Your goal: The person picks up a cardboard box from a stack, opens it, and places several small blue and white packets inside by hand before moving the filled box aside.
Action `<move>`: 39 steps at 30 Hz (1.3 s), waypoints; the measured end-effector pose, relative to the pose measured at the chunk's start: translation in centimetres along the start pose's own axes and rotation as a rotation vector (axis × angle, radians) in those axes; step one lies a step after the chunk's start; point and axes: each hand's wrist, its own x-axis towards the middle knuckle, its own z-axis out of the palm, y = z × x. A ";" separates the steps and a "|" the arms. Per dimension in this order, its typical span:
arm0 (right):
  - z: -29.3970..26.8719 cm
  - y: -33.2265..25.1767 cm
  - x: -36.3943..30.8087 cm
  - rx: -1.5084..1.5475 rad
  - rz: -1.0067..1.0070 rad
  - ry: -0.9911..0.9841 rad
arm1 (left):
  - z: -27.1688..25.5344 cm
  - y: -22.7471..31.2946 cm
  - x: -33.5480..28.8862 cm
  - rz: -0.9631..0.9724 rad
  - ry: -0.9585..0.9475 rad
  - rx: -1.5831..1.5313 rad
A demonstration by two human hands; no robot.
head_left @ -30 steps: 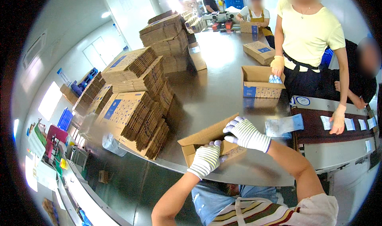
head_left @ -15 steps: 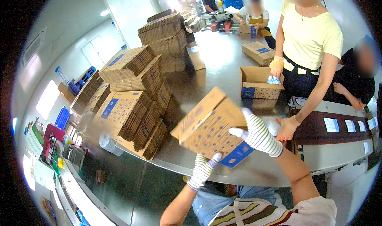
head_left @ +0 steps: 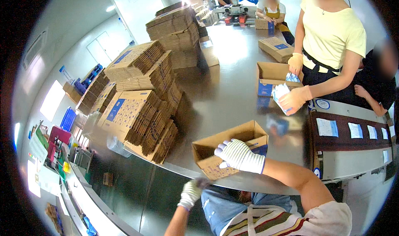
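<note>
An open-topped cardboard box [head_left: 216, 169] with a printed, partly blue outside stands at the near edge of the metal table. My right hand [head_left: 241, 156], in a striped white-and-blue glove, lies across its near side and grips the wall at the rim. To the left of the box and just off the table edge is my left hand [head_left: 191, 194], gloved alike and apart from the box. Motion smears its fingers, which look dark at the tips, so I cannot make out whether they hold anything.
Tall stacks of flattened cartons [head_left: 129, 111] line the table's left side. Across the table, a co-worker's gloved hand [head_left: 295, 99] holds pale packets [head_left: 281, 94] beside another open box [head_left: 272, 72]. A dark conveyor belt [head_left: 332, 146] carries spaced packets at the right.
The box has come down from a tilted hold in both hands to stand open on the table. My left hand has left it, moving left. The co-worker has lifted packets toward the other box.
</note>
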 end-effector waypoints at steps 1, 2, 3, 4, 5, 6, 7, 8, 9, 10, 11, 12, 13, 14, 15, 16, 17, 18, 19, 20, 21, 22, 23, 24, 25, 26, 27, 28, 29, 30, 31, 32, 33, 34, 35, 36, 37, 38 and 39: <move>-0.1 -0.1 -0.3 0.017 -0.027 -0.001 | -2.3 0.7 -1.0 -0.078 0.191 0.112; 0.0 0.0 -0.6 0.026 -0.068 0.021 | -4.4 2.1 -2.0 -0.149 0.373 0.222; -0.1 0.4 -0.7 0.027 -0.109 0.046 | -6.5 3.7 -2.1 0.052 0.500 0.370; -0.1 0.7 -0.9 0.025 -0.147 0.069 | -8.3 5.4 -1.8 0.261 0.623 0.512; 0.8 1.3 -0.9 0.025 -0.221 0.262 | -9.5 7.4 -1.4 0.358 0.530 0.610; 0.5 1.4 -1.1 0.065 -0.261 0.270 | -10.1 9.2 -0.9 0.444 0.437 0.707; -0.2 1.5 -1.4 0.103 -0.300 0.277 | -10.0 10.8 -0.2 0.570 0.332 0.797; -0.8 1.7 -1.6 0.141 -0.344 0.290 | -9.2 10.8 0.7 0.737 0.227 0.840; -0.2 2.3 -2.0 0.178 -0.372 0.398 | -8.4 11.1 1.1 0.842 0.192 0.807; -0.4 2.7 -2.8 0.183 -0.386 0.392 | -7.6 11.4 1.3 0.939 0.151 0.774; 0.1 3.0 -3.8 0.211 -0.354 0.406 | -6.2 11.4 1.7 0.945 0.112 0.803; 0.5 3.1 -4.6 0.241 -0.323 0.421 | -5.0 11.5 2.0 0.949 0.073 0.833; 0.5 3.1 -5.3 0.226 -0.264 0.470 | -4.8 12.5 1.9 0.977 0.049 0.723; 0.9 3.0 -5.6 0.256 -0.175 0.503 | -4.2 12.7 1.8 0.975 0.067 0.606; 1.7 2.7 -5.8 0.184 -0.046 0.539 | -3.1 12.4 2.0 0.973 0.136 0.602; 1.9 2.5 -5.8 0.103 0.084 0.578 | -2.6 12.8 2.3 0.978 0.209 0.602; 2.0 2.3 -5.5 0.121 0.180 0.598 | -2.4 13.2 2.3 0.944 0.219 0.611; 2.1 2.2 -4.9 0.236 0.289 0.625 | -2.3 13.6 2.4 0.910 0.228 0.620; 3.2 2.3 -4.4 0.500 0.314 0.686 | -2.5 14.4 2.7 0.888 0.237 0.629; 4.3 2.2 -3.8 0.777 0.331 0.743 | -2.7 14.8 2.7 0.866 0.225 0.621; 4.9 2.6 -3.6 0.790 0.337 0.671 | -3.1 15.1 2.8 0.846 0.213 0.613; 5.2 2.2 -2.7 0.900 0.314 0.679 | -3.4 15.2 2.5 0.816 0.193 0.603; 5.2 2.1 -2.2 0.951 0.271 0.651 | -3.7 15.3 2.0 0.788 0.175 0.620; 5.0 2.3 -1.7 1.001 0.228 0.626 | -3.8 15.3 2.0 0.725 0.148 0.640; 4.7 1.9 -1.3 1.046 0.221 0.647 | -3.5 14.7 2.1 0.733 0.174 0.626; 3.9 2.0 -1.4 0.984 0.246 0.586 | -3.5 14.7 2.3 0.744 0.211 0.613; 4.6 1.8 -1.0 1.109 0.227 0.631 | -3.6 15.2 2.2 0.711 0.216 0.630; 5.0 1.9 -0.5 1.225 0.201 0.676 | -3.4 15.0 2.7 0.723 0.289 0.637; 5.2 2.0 -0.6 1.242 0.199 0.704 | -3.0 15.0 3.0 0.726 0.329 0.631; 5.4 2.1 -0.7 1.260 0.196 0.732 | -2.8 15.3 3.2 0.727 0.369 0.623; 5.5 2.1 -0.7 1.285 0.187 0.760 | -2.4 15.3 3.2 0.726 0.427 0.590; 5.5 2.1 -0.8 1.289 0.194 0.755 | -2.0 15.4 3.1 0.723 0.485 0.556; 5.5 2.1 -1.0 1.293 0.202 0.750 | -1.6 15.3 3.1 0.718 0.543 0.521; 5.3 2.1 -1.1 1.291 0.204 0.749 | -1.4 15.2 3.2 0.750 0.601 0.500; 5.8 2.2 -1.0 1.303 0.208 0.746 | -1.3 15.0 3.4 0.781 0.660 0.478; 6.2 2.2 -0.9 1.306 0.213 0.751 | -1.0 14.7 3.6 0.811 0.719 0.454; 6.3 2.2 -0.8 1.310 0.211 0.755 | -0.7 14.4 3.6 0.805 0.770 0.449; 6.4 2.2 -0.7 1.315 0.209 0.758 | -0.5 14.2 3.5 0.808 0.787 0.431; 6.5 2.2 -0.7 1.316 0.211 0.757 | -0.4 14.1 3.5 0.810 0.804 0.413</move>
